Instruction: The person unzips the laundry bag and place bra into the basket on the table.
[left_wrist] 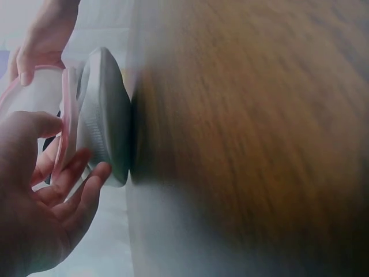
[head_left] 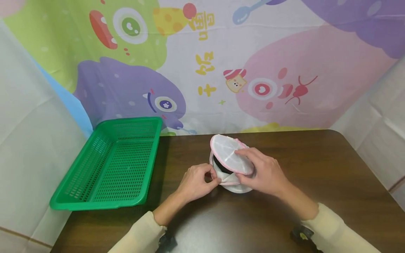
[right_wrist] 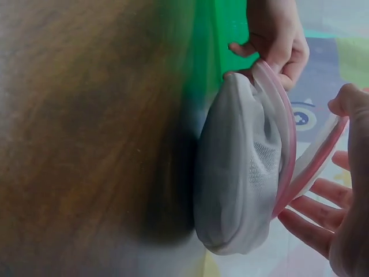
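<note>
Pink rim (left_wrist: 70,124) of seemingly mesh pouch (left_wrist: 108,118) in left hand (left_wrist: 37,213)

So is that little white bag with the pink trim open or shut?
Open: the right hand holds its lid tilted up, and something black shows inside the bag.

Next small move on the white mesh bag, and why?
Probably have the right hand tip the lid further back: it's only partly raised, and the dark thing inside shows only through the gap. The left hand pinches the pink rim, which should steady the white mesh bag.
</note>
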Motion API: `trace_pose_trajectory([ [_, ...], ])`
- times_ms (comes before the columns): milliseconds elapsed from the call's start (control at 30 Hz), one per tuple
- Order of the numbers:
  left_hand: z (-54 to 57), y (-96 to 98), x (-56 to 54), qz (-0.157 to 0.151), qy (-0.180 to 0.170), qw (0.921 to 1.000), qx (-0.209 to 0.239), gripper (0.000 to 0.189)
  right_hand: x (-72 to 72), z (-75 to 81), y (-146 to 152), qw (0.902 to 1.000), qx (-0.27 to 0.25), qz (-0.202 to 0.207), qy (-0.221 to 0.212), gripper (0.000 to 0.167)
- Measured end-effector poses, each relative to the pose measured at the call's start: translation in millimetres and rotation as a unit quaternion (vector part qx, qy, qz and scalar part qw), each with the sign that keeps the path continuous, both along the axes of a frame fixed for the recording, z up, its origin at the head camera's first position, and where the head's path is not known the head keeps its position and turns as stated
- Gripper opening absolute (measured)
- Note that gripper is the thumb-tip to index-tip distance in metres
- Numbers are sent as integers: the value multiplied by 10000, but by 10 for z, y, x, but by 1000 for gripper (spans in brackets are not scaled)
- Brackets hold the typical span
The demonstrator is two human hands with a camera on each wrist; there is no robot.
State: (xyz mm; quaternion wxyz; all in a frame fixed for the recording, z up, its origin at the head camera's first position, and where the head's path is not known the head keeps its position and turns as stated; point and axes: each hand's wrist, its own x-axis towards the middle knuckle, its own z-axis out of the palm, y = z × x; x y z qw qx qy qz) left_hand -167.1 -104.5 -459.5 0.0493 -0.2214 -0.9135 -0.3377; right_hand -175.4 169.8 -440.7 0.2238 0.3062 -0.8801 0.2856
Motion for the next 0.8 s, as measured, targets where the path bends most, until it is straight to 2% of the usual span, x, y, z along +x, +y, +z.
trace_pose_trajectory([
  [167, 13, 2, 8, -60, 13, 10000, 25, 16, -36, 44, 44, 9987, -305, 0, -403, 62],
  [300, 16, -2, 17, -54, 51, 10000, 9, 17, -93, 64, 101, 9939, -772, 195, -764, 57],
  [533, -5, -8, 21, -35, 88, 10000, -18, 17, -199, 70, 189, 9717, -1894, 553, -1297, 48],
  [633, -8, -8, 18, -37, 134, 9999, -34, 18, -220, 82, 206, 9636, -2206, 551, -1403, 43],
  [800, -4, -6, 19, -32, 154, 9999, -16, 18, -266, 91, 222, 9501, -2776, 310, -1391, 31],
])
